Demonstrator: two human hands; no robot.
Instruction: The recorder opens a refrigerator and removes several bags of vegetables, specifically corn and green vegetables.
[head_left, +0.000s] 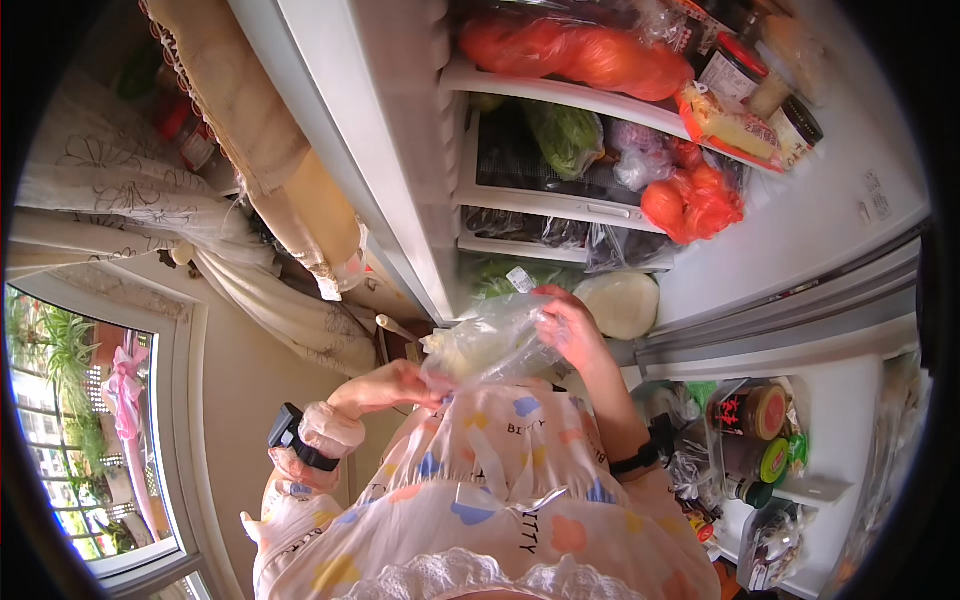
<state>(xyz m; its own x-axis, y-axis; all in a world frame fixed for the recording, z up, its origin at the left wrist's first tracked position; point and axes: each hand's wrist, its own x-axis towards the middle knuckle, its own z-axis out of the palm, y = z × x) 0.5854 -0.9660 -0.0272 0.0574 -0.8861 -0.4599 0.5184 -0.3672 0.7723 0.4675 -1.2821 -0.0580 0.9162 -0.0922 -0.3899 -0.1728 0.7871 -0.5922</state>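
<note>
A clear plastic bag (491, 341) with pale yellowish contents, too blurred to name, is held in front of my body. My left hand (409, 386) grips its lower left edge. At its upper right edge, my right hand (571, 326) pinches the plastic between thumb and fingers. Just behind the bag, in the lowest part of the open fridge, lie a large pale vegetable piece (621, 304) and leafy greens (502, 274) with a white label.
Red bags of round produce (694, 202) hang over the open fridge's shelf edge (555, 201). Bagged green vegetables (566, 139) lie behind. Jars (750, 411) fill the open door's rack at right. A curtain (285, 315) and window stand left.
</note>
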